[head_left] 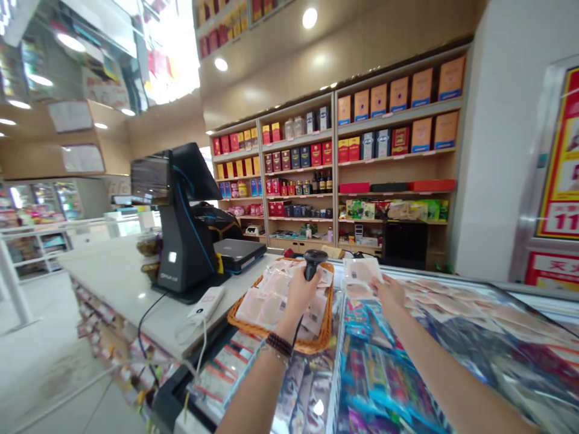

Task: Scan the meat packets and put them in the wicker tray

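My left hand (300, 298) is closed around the handle of a black barcode scanner (315, 257), its head pointing away from me. Below it sits an orange wicker basket (312, 346) with several flat pale packets (257, 306) in it. To the right, my right hand (391, 294) pinches the edge of a clear flat packet (360, 271) with a small barcode label. That packet is up beside the scanner, over the freezer. Under my right hand lie blue wrapped packs (384, 374).
A black checkout terminal (181, 241) stands on the white counter (113, 265) at the left, with a black flat device (238, 253) beside it. A white box with a cable (209, 299) lies near the basket. More flat packets (465, 301) cover the freezer's right side. Stocked shelves (298, 169) line the back wall.
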Tool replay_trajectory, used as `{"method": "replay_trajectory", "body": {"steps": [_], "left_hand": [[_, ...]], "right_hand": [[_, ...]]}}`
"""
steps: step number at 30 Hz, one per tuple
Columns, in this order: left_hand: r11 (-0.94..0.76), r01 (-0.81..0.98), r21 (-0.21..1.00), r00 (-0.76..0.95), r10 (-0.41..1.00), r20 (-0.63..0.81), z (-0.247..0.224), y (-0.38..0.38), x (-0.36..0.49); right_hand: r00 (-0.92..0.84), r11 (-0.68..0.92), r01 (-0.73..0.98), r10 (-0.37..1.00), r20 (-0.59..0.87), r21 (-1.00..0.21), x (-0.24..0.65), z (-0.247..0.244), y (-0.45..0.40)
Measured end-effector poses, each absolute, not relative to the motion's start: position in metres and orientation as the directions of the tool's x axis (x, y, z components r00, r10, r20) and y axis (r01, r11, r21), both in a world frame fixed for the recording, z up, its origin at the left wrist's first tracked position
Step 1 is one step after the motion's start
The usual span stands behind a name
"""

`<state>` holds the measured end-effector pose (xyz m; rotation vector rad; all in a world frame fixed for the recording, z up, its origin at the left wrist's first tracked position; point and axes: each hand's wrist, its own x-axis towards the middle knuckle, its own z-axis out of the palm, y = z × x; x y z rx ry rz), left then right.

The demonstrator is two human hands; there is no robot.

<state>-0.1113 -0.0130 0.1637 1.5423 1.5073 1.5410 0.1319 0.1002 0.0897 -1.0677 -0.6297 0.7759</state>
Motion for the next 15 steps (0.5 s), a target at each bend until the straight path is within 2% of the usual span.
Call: {"method": "replay_trajectory", "body": {"steps": [4,8,12,15], "left_hand": [[-0.237,0.364,0.901,-0.332,0.871,0.363,0.163,-0.017,-0.154],[-0.190,0.401,0.896,-0.374,0.859,0.350,0.156,-0.023,-0.182],[-0.178,0.393,0.902,-0.430,0.832,0.351,0.148,-0.025,-0.197],[-0.176,0.415,0.893,-0.459,0.807,0.372,0.143,-0.024,-0.201]], "right_hand": [[0.453,0.248,-0.326,0.888,0.079,-0.912,0.057,0.124,0.113],[0.186,0.223,-0.288,0.967,0.174,-0.931,0.012,0.135,0.118],[-0.052,0.307,-0.046,0.950,0.309,-0.951,0.010,0.115,0.120],[-0.023,0.392,0.171,0.919,0.394,-0.904,0.035,0.092,0.120]]}}
